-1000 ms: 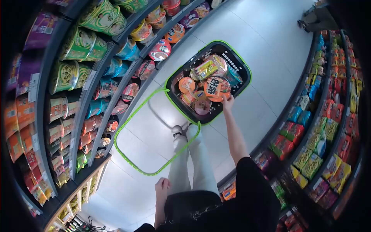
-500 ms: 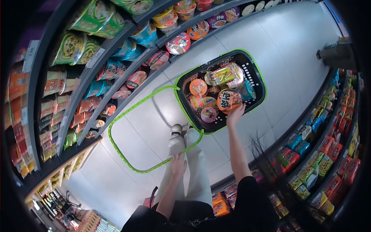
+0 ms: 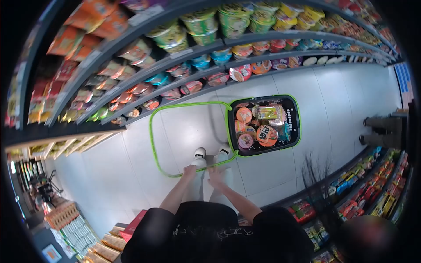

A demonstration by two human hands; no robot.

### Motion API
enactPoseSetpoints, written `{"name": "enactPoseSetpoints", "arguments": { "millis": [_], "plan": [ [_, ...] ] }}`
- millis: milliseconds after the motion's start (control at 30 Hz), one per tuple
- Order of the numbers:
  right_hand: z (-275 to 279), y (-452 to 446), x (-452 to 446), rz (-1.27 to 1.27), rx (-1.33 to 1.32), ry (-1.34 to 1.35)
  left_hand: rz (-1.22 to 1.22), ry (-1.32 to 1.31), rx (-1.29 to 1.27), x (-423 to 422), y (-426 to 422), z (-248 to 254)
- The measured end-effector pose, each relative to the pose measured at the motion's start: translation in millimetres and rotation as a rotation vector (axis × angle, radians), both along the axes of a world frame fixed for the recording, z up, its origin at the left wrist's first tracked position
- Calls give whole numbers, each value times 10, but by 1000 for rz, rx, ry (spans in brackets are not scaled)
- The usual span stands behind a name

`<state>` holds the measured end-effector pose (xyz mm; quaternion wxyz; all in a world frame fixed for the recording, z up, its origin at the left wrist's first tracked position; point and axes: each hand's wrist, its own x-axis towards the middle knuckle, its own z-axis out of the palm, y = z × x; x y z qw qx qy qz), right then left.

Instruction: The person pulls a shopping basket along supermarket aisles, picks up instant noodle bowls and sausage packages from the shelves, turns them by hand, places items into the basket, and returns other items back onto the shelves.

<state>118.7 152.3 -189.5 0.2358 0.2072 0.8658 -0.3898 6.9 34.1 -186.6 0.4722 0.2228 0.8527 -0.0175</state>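
Observation:
A black shopping basket (image 3: 294, 115) with a bright green rim stands on the floor, full of instant noodle cups and packets. On top is an orange-and-black noodle cup (image 3: 266, 135); a yellow noodle pack (image 3: 266, 112) lies behind it. The green basket handle (image 3: 151, 136) is folded out to the left, its near side crossing in front of my knees. My left hand (image 3: 190, 170) is closed around this near side. Close beside it, my right hand (image 3: 215, 175) is also closed at the handle, with its fingers partly hidden.
Shelves of noodle cups (image 3: 219, 79) run along the far side. A lower shelf of bagged goods (image 3: 364, 184) curves along the right. Another person's dark-trousered legs (image 3: 381, 131) stand at the far right. Pale floor tiles (image 3: 324, 101) surround the basket.
My right hand has left the orange-and-black noodle cup in the basket and come back to the handle beside my left hand. The view has turned and moved back.

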Motion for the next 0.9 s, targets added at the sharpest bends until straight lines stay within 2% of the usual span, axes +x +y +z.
{"name": "enactPoseSetpoints", "arguments": {
  "millis": [33,100,167,200,233,267,333,367,433,467,533,600,667,733,833,900],
  "plan": [
    [82,-81,-15,60,216,70,-27,45,-14,-13,-37,161],
    [271,-127,-46,71,239,140,-25,115,-34,-25,-188,491],
    [411,-138,-192,87,263,223,-162,188,-22,-48,-346,778],
    [458,-166,-236,100,118,346,-128,204,-27,-26,-367,905],
    [545,-224,-271,111,-36,458,-264,279,81,5,-364,1007],
    [618,-314,-284,132,-52,458,-409,343,184,106,-393,1113],
    [831,-358,-409,365,-395,221,-293,440,399,335,-400,991],
    [861,-382,-379,373,-391,216,-284,440,404,430,-335,1025],
    [811,-420,-376,342,-337,213,-178,571,268,465,-213,1132],
    [509,-531,-346,413,-194,213,-176,575,274,448,-275,1100],
    [342,-660,-363,404,-96,181,-249,479,357,370,-440,934],
    [370,-840,-391,380,-4,147,-295,489,390,302,-603,875],
    [494,-975,-410,210,59,207,-341,493,434,239,-739,865],
    [507,-1087,-433,171,96,220,-371,502,545,178,-868,905],
    [464,-1355,-495,114,185,188,-440,470,559,67,-1106,957],
    [439,-1560,-451,62,239,292,-462,493,544,34,-1310,989]
  ]
}}
